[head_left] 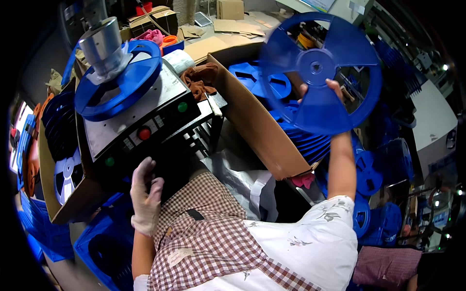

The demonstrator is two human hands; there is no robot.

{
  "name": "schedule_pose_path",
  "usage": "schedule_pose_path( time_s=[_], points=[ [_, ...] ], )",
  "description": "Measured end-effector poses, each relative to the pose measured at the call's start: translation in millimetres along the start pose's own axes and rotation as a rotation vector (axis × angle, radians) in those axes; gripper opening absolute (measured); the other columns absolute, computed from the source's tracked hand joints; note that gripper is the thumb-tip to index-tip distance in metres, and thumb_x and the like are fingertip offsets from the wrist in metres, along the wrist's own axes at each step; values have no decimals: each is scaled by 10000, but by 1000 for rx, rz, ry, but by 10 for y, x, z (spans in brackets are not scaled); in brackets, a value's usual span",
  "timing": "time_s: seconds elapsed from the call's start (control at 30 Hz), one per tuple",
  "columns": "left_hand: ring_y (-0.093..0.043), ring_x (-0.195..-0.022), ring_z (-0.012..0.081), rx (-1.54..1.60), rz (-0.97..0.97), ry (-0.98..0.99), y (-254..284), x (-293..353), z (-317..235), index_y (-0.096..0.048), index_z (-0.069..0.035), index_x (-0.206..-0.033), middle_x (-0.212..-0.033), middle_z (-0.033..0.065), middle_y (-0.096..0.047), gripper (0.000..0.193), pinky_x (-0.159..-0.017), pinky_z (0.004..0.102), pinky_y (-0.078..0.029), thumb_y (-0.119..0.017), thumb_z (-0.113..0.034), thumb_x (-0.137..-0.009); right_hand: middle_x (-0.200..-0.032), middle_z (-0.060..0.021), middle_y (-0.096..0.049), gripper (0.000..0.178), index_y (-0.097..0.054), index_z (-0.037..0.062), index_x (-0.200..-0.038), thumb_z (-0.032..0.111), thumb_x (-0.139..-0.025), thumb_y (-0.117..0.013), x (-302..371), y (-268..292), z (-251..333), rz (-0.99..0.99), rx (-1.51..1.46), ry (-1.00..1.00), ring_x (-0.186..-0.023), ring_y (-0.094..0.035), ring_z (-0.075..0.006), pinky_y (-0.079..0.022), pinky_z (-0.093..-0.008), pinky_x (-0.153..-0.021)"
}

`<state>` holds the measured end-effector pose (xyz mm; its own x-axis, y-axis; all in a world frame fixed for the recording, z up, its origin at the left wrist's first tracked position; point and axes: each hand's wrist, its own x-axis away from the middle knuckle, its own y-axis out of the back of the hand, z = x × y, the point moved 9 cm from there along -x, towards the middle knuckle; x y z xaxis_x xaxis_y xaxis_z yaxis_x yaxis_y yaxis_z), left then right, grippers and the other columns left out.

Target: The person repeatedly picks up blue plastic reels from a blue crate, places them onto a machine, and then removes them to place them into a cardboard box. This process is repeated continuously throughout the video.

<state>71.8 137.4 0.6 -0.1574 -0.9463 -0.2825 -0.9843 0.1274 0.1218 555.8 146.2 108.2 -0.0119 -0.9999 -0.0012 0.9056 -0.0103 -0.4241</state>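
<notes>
My right hand (336,91) is raised and closed around a blue plastic reel flange (315,114), a round disc with wide spokes and a small centre hole. Some fingertips show through its gaps, while the disc covers the rest of that hand. My left hand (145,196), in a pale glove, holds nothing, with its fingers loosely bent and apart. It is near the front of a bench machine (167,104) with red and green buttons. On that machine lies another blue reel (109,104), under a metal cylinder (101,43) wrapped in clear film at its lower end.
Below the raised disc stands an open cardboard box (257,123) of blue flanges. Another carton (73,201) with dark discs is left of the machine. A brown cloth (200,80) lies beside the machine. Blue crates (104,242) are at lower left; flattened cardboard (238,26) lies behind.
</notes>
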Motion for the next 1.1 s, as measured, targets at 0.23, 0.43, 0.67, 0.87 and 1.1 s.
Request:
schedule_pose_path(
  time_s=[0.23, 0.43, 0.67, 0.87, 1.1],
  points=[
    [-565, -1108, 217, 394, 191, 237, -488, -279, 80, -327, -23, -1477, -1289, 148, -552, 953, -983, 383, -455, -721, -577, -809, -986, -263, -632, 603, -458, -9, -1330, 380, -886, -582, -64, -1609, -1165, 405, -500, -4, -799, -698, -376, -633, -450, -641],
    [-643, -1007, 231, 937, 21, 360, -283, -106, -3, -490, -14, -1273, -1071, 96, -625, 353, -896, 378, -557, -576, -195, -982, -1009, -227, -649, 600, -465, 3, -1343, 417, -924, -582, -125, -1881, -1756, 225, -256, -148, -824, -697, -290, -622, -359, -671],
    [-682, -902, 252, 685, -245, 119, 234, 14, -305, -570, -20, -1198, -1013, 111, -668, 292, -811, 393, -592, -586, -224, -989, -899, -70, -630, 364, -576, 40, -1112, 379, -983, -541, 256, -499, -2023, -334, -203, -22, -688, -592, -120, -439, -260, -533],
    [-680, -938, 265, 427, 230, -311, -234, -55, -895, -643, -59, -1146, -1028, 86, -684, 296, -819, 364, -567, -641, -291, -962, -1214, -172, -622, 351, -557, 69, -1244, 273, -965, -620, 542, -606, -2111, 11, -305, 173, -1103, -610, -337, -555, -406, -908],
    [-658, -1023, 272, -109, 569, -1103, -832, 144, -1367, -620, -8, -1056, -1104, 145, -648, 244, -954, 424, -519, -647, -69, -821, -1392, -223, -481, 710, -400, 85, -1408, 520, -895, -626, 613, -1376, -1964, 256, -826, -24, -1199, -556, -349, -482, -477, -1009]
  ],
)
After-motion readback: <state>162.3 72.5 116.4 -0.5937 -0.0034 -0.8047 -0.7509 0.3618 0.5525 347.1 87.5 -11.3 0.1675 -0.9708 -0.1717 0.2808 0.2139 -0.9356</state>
